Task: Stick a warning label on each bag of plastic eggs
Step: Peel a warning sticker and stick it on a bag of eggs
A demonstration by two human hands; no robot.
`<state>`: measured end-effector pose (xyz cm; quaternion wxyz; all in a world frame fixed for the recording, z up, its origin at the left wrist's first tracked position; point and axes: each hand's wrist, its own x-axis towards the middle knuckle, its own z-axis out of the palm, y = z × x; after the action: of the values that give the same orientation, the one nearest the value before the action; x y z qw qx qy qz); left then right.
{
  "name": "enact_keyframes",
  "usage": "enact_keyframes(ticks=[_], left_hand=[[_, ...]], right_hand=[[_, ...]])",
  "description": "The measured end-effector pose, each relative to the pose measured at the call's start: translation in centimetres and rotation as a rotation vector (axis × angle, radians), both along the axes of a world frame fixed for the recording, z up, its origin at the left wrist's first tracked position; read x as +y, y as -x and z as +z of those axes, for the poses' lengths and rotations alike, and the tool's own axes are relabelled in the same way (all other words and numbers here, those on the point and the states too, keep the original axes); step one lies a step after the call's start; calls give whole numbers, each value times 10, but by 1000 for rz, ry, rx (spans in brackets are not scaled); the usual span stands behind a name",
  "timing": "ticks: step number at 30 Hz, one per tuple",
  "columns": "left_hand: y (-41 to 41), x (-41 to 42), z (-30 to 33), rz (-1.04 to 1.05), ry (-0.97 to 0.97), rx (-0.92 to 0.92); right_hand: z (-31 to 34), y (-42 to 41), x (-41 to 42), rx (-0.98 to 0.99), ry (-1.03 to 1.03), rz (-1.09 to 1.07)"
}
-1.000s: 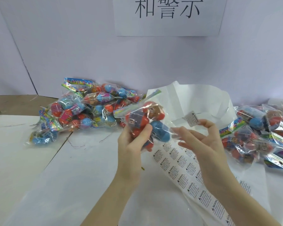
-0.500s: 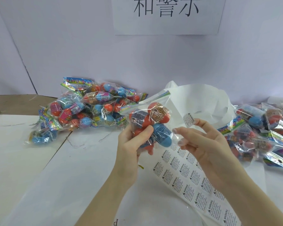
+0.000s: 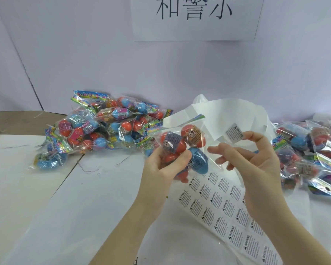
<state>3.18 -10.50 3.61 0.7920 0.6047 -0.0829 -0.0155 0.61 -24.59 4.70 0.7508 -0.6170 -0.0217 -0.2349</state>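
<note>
White table (image 3: 36, 188), pale wall behind. Egg bags heaped far left (image 3: 103, 131) and right (image 3: 313, 150). Label sheet (image 3: 227, 217) under wrists. Left hand (image 3: 161, 165) grips one bag (image 3: 185, 148); right hand (image 3: 256, 161) pinches a label (image 3: 234, 133) beside it, untouching.

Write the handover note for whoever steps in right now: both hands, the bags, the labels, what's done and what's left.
Left hand grips a bag of eggs, lifted above the table.
Right hand pinches one peeled warning label, not yet on the bag.
Label sheet lies under the hands.
One pile of bags lies far left, another pile at right; which is labelled I cannot tell.
Next: stick this label, then continue.
</note>
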Motion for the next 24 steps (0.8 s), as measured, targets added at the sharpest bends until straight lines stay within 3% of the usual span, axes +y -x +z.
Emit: enact_keyframes(ticks=[7,24], left_hand=[[-3,2,1,61,70,53],[-3,1,-2,122,68,-46]], right_hand=[[-2,4,-2,-121,210,-235],[-5,5,4,-79,353,13]])
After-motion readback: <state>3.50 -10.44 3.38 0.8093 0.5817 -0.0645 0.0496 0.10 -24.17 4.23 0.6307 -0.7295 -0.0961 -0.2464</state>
